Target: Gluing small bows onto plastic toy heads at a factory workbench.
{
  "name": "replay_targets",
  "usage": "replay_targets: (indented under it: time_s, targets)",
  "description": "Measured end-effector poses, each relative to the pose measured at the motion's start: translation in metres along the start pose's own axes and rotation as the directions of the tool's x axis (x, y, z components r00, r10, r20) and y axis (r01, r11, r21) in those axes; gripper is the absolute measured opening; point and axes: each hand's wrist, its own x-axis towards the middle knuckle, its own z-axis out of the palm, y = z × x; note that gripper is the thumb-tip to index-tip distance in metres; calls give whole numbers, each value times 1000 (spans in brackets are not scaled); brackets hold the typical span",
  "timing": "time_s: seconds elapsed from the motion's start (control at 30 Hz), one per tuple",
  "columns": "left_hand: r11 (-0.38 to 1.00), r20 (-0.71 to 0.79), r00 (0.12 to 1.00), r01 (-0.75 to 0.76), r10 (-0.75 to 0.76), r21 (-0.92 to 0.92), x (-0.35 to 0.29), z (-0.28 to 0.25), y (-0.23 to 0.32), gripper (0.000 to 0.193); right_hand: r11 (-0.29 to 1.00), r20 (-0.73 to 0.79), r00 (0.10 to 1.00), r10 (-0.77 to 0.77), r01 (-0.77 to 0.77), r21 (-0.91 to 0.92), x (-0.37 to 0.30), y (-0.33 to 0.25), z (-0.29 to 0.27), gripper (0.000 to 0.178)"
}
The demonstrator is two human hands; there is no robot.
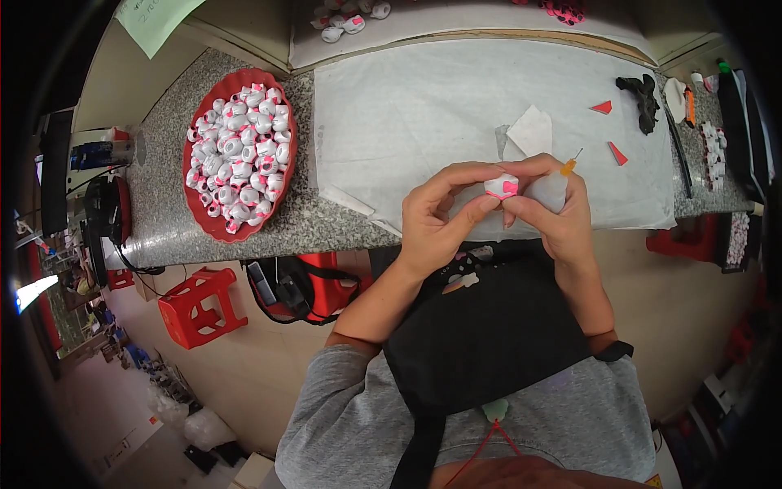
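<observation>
Pinching a white-and-pink piece [501, 187] between fingertips [489, 173], left hand [440, 210] on one side, right hand [560, 213] opposite

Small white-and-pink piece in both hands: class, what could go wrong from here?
The small piece could slip, being pinched between the fingertips of the left hand and right hand. The needle-tipped bottle, also in the right hand, might prick a finger, its needle appearing bare.
</observation>
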Motion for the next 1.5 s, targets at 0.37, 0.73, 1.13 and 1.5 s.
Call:
replay_targets:
  time_s: [0.37,0.73,1.13,1.5]
  targets:
    - [968,-135,983,92,-126,-231,1,-6,-8,25,842,-153,977,-150,45,-537,13,-15,-14,21]
    - [937,-158,972,117,-177,-329,9,-13,-8,25,758,-20,910,-415,333,-560,18,-7,2,12]
    - [976,-205,979,-63,19,-209,-5,-10,-9,20,228,304,732,-610,529,-818,8,8,15,15]
    - [995,-197,980,-19,-1,-101,-6,-17,-5,17,295,409,777,-478,581,-759,17,0,19,9]
